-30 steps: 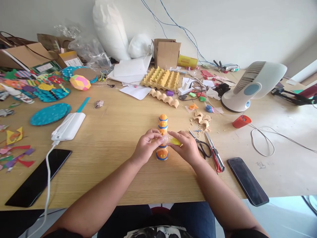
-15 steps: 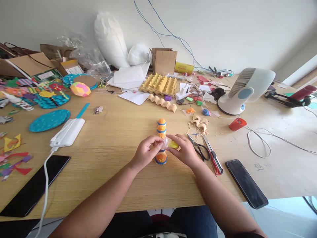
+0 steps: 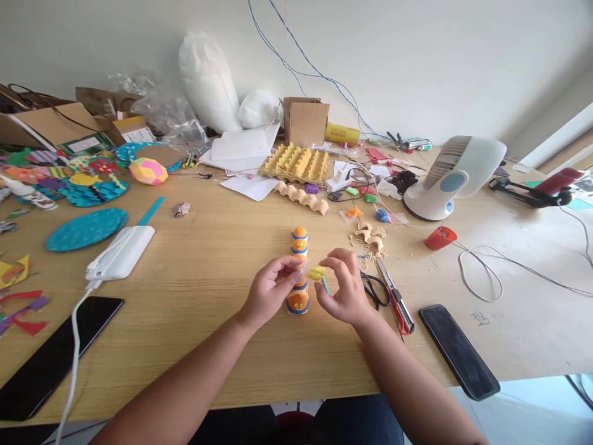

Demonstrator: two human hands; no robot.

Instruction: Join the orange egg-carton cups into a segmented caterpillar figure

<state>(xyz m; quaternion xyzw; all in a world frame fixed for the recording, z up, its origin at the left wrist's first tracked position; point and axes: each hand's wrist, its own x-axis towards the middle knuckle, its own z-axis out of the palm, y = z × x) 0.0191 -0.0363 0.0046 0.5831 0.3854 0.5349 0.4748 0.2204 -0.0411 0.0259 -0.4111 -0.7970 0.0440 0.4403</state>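
Observation:
My left hand (image 3: 269, 285) pinches a clear plastic wrapper (image 3: 304, 267) between thumb and fingertips. A soft yellow lump (image 3: 316, 273), which looks like modelling clay, sits at the wrapper's right end. Close beside that lump, my right hand (image 3: 345, 285) has its thumb and fingers apart; whether a fingertip touches it I cannot tell. Beneath the hands lies an egg-carton strip (image 3: 297, 303) painted orange with blue bands, a smiling yellow-eyed face on its near bump. My left fingers hide part of its middle. Scissors (image 3: 377, 290) lie just right of my right hand.
A red utility knife (image 3: 402, 309) and a phone (image 3: 458, 351) lie to the right, below a white fan (image 3: 456, 176). Yellow egg trays (image 3: 296, 164) and carton scraps (image 3: 370, 235) are farther back. On the left are a power bank (image 3: 120, 252) and a blue oval (image 3: 87, 228).
My right hand has drawn back to the right and its fingers have spread from the yellow lump. The left hand still holds the wrapper. The view has shifted slightly.

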